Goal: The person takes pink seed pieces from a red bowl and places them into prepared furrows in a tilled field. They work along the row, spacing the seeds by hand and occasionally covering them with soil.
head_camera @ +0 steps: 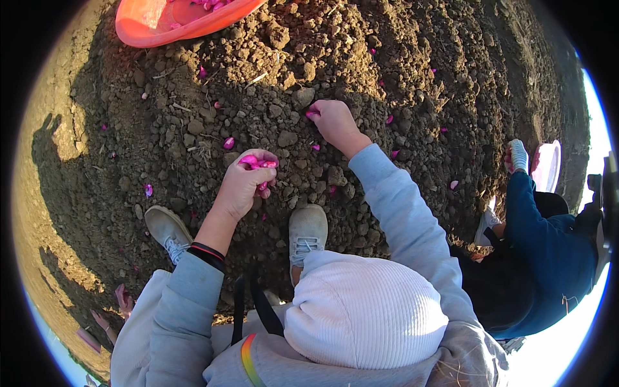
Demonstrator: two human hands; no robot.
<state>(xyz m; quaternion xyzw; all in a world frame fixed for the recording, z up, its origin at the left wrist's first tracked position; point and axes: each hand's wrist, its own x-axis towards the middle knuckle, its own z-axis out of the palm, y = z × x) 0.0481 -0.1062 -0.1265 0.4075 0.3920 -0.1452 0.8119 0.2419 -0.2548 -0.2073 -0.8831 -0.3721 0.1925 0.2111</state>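
My left hand [249, 181] is curled around several bright pink-coated cloves [258, 163], which look like garlic. They show between the thumb and fingers, above the soil. Further forward and to the right, my right hand [336, 123] reaches down to the ground. Its thumb and fingertips pinch one pink clove [312, 113] close to a grey clod [303, 97]. Around both hands lies loose, lumpy soil [271, 126]. Single pink cloves are spread over it, among them one clove [228, 143] left of my hands and another clove [316, 147] below the right hand.
An orange-red plastic basin [188, 34] holding pink cloves stands at the upper left. My shoes [308, 232] are planted on the soil. At right, a co-worker in a dark blue top [556, 271] has a gloved hand [518, 156] beside a pale basin [546, 167]. Another person's hands [124, 300] show lower left.
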